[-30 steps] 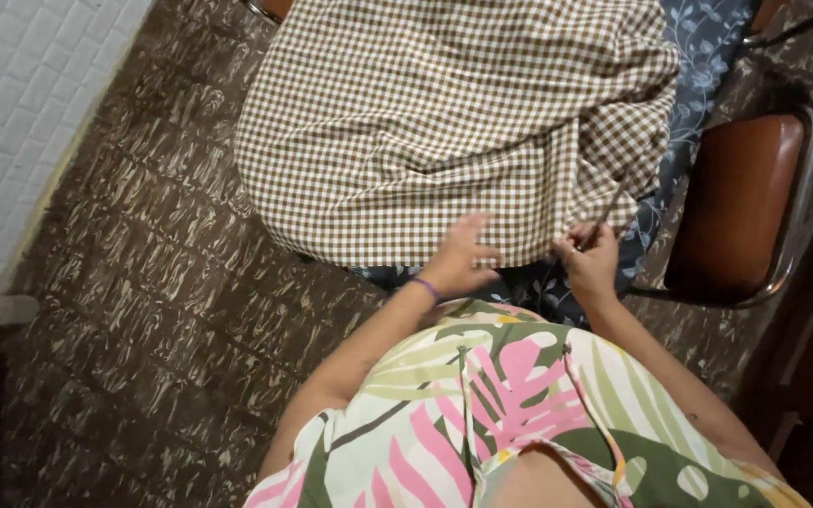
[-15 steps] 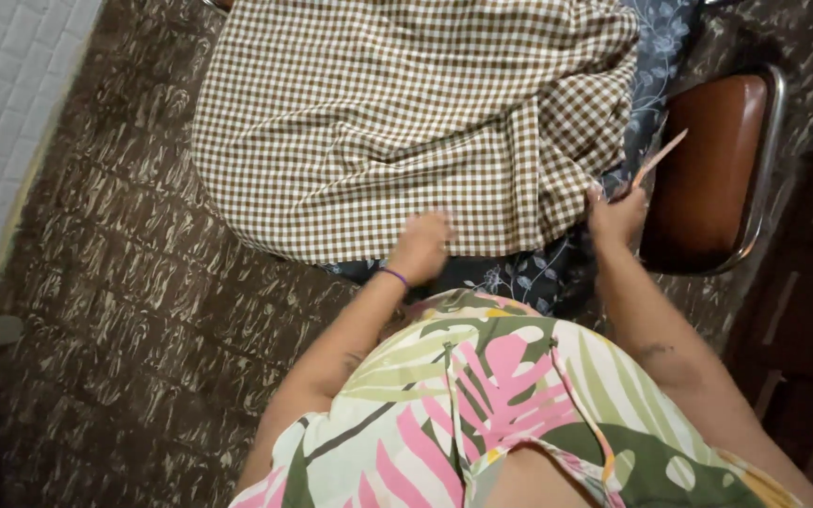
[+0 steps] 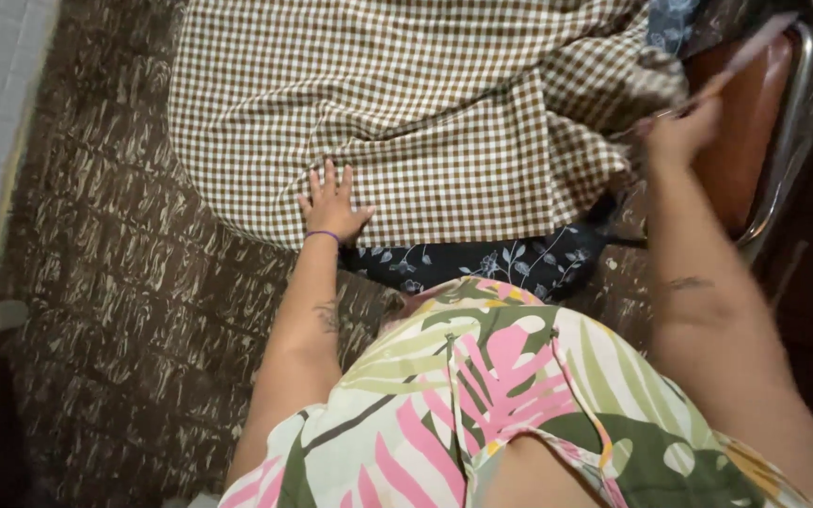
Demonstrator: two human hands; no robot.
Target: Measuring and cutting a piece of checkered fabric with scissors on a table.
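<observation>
Checked cloth (image 3: 406, 103) lies spread on the floor (image 3: 105, 282), long axis roughly left-right, near hem toward the person. Left hand (image 3: 333, 202) flat, fingers splayed, pinning the hem. Right hand (image 3: 679, 132) closed on a thin stick-like tool (image 3: 741, 58), blurred, maybe a ruler, pointing up-right over the chair (image 3: 736, 160). Risk: cloth's right edge is bunched, so it could shift or wrinkle under one-hand hold.
</observation>
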